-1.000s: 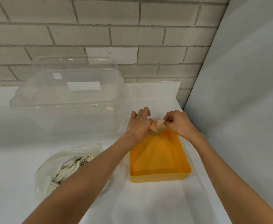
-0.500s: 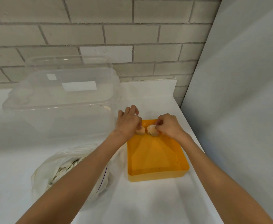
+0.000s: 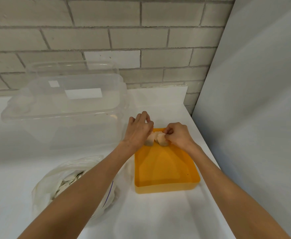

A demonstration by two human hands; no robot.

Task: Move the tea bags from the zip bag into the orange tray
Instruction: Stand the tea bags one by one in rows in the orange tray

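An orange tray point(image 3: 165, 184) lies on the white table, right of centre. Both my hands are over its far end. My left hand point(image 3: 138, 131) pinches one pale tea bag point(image 3: 149, 141), and my right hand point(image 3: 178, 135) pinches another tea bag point(image 3: 162, 141) beside it. The two bags nearly touch and sit low at the tray's far end. A clear zip bag point(image 3: 69, 185) full of several tea bags lies at the lower left, partly hidden by my left forearm.
A large clear plastic storage box point(image 3: 67, 107) with its lid stands at the back left, close to the tray. A brick wall point(image 3: 107, 40) runs along the back and a grey panel point(image 3: 253, 118) borders the table on the right.
Both hands have come lower and a little nearer with the tea bags, down into the tray's far end. The two bags now sit side by side.
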